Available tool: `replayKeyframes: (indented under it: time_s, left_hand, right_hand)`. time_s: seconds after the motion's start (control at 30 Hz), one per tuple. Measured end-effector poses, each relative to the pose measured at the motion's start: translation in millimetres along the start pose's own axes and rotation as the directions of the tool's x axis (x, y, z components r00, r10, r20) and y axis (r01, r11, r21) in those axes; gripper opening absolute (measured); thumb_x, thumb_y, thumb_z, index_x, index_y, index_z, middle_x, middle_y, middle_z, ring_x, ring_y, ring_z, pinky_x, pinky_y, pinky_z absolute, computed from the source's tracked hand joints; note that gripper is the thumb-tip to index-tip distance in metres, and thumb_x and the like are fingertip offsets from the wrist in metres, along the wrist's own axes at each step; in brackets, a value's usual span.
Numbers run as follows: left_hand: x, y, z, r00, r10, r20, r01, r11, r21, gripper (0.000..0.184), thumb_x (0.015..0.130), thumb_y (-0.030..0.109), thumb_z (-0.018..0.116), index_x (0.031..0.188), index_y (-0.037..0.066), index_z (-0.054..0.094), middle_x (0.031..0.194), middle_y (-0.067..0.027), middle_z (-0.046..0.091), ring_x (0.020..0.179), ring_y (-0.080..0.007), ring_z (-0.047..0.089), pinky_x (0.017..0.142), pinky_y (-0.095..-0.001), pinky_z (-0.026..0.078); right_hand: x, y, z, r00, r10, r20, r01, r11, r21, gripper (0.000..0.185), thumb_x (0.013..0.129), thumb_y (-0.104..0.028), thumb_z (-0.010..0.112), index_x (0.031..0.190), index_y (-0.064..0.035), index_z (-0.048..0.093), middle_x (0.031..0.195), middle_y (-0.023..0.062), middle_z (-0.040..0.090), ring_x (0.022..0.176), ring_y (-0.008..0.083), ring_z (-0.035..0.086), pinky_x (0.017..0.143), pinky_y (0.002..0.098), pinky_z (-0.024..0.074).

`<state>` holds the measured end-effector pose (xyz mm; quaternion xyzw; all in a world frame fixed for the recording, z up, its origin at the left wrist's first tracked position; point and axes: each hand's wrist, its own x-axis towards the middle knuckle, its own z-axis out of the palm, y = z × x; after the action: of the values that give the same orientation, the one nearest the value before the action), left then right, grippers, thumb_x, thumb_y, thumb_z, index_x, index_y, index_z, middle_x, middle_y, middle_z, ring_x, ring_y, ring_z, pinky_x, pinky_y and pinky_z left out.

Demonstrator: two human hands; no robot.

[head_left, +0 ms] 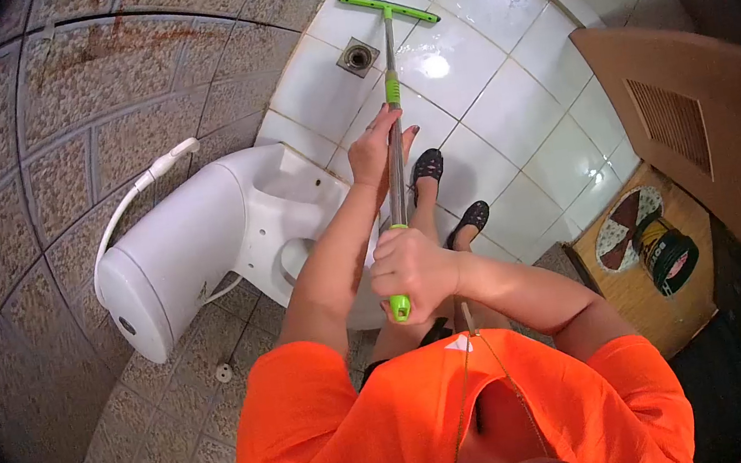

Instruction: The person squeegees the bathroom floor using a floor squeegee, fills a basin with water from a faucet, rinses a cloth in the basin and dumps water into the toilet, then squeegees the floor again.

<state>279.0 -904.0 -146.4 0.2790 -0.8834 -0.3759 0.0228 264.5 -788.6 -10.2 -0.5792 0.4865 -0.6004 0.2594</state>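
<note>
A green floor squeegee [387, 11] with a long metal pole lies across the white tiled floor, its blade just beyond the square drain [358, 56]. My left hand [376, 149] is closed around the upper part of the pole, below its green collar. Nearer my body, my right hand [414, 270] is wrapped around the pole's green end grip, whose tip sticks out below the fist. The pole runs straight away from me between the two hands.
A white toilet [176, 228] stands at the left, with a white hose sprayer [163, 164] beside it. Brown textured tiles cover the left wall. At the right are a brown vented door [698, 108] and a dark can [666, 252] on a wooden surface [677, 319]. Wet patches shine on the floor.
</note>
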Motion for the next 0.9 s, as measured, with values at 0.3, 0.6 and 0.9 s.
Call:
replayKeyframes:
  time_s: [0.3,0.6,0.9]
  left_hand:
    - [-46.1,8.5,6.3,0.996,-0.073,-0.049,0.061,0.976,-0.210,0.031,0.074,0.009,0.069,0.104,0.005,0.061,0.119,-0.0185,0.057,0.103,-0.0293,0.059,0.084,-0.0335,0.049]
    - [-55.0,22.1,-81.3,0.998,-0.058,0.003,0.058,0.994,-0.095,0.025,0.077,-0.002,0.058,0.100,0.006,0.064,0.121,-0.0226,0.054,0.109,-0.0287,0.057,0.086,-0.0312,0.048]
    - [-46.9,-35.1,29.4,0.954,-0.274,-0.123,0.266,0.961,-0.076,0.025,0.079,0.003,0.047,0.095,0.009,0.066,0.122,-0.0242,0.053,0.114,-0.0348,0.051,0.092,-0.0371,0.042]
  right_hand:
    - [-19.9,-32.8,11.1,0.998,-0.053,-0.021,0.054,0.996,0.072,0.025,0.055,-0.016,0.064,0.055,-0.0110,0.039,0.055,0.0036,0.042,0.049,0.0231,0.044,0.050,0.0343,0.0347]
    - [5.3,-90.1,-7.2,0.916,0.023,-0.401,-0.009,0.999,0.038,0.025,0.060,-0.014,0.069,0.060,-0.0096,0.045,0.061,0.0040,0.042,0.062,0.0234,0.050,0.080,0.0386,0.0462]
    - [-76.7,-4.0,-40.1,0.842,0.271,-0.466,-0.239,0.963,0.128,0.010,0.066,-0.007,0.058,0.063,-0.0064,0.049,0.067,0.0053,0.054,0.065,0.0215,0.052,0.072,0.0352,0.0329]
